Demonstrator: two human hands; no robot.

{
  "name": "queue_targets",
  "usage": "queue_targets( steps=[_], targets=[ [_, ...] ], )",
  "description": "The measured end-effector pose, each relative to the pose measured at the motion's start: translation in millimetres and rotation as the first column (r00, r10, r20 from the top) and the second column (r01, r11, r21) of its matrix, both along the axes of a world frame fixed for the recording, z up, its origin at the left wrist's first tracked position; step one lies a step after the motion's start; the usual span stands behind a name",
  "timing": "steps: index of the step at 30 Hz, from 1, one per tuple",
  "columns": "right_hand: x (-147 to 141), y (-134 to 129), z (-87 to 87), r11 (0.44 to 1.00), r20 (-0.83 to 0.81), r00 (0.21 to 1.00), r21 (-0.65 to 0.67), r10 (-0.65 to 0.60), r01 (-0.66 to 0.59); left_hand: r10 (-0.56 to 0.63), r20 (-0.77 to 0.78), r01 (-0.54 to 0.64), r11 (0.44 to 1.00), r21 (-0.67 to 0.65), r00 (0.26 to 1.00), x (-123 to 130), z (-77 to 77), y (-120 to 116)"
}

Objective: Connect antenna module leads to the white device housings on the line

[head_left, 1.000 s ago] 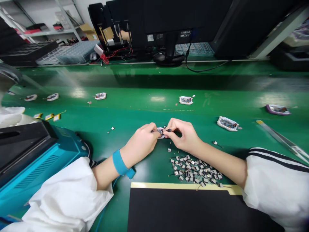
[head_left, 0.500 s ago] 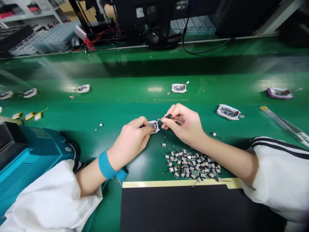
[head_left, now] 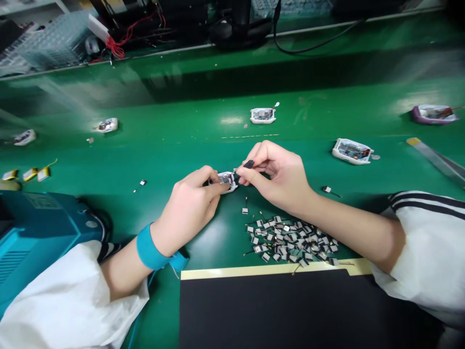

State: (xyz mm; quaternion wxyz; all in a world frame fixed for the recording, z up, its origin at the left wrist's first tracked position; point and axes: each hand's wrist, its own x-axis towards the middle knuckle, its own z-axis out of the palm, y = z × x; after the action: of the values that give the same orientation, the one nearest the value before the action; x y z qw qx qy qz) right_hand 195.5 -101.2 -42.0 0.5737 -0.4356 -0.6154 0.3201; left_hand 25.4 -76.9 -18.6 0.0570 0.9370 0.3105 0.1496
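Your left hand (head_left: 187, 206) is closed on the white-cased circuit module (head_left: 227, 180), which lies long axis left-right above the green bench (head_left: 163, 160), while your right hand (head_left: 276, 177) pinches a small black piece (head_left: 248, 164) at the module's right end.

Left hand (head_left: 187, 211) and right hand (head_left: 278, 179) meet mid-frame — each pinched tight, knuckles up.

bright overhead glare on green mat (head_left: 232, 120), curved edges.
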Motion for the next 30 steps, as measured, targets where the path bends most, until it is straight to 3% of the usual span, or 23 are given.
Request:
queue_targets(
  steps=[30],
  targets=[
    [-1.9, 3.4, 0.1, 0.992, -0.081, 0.996, -0.118, 0.042, -0.051, 0.022, 0.046, -0.024, 0.999, 0.023, 0.999, 1.4, 0.9, -2.1]
  ],
)
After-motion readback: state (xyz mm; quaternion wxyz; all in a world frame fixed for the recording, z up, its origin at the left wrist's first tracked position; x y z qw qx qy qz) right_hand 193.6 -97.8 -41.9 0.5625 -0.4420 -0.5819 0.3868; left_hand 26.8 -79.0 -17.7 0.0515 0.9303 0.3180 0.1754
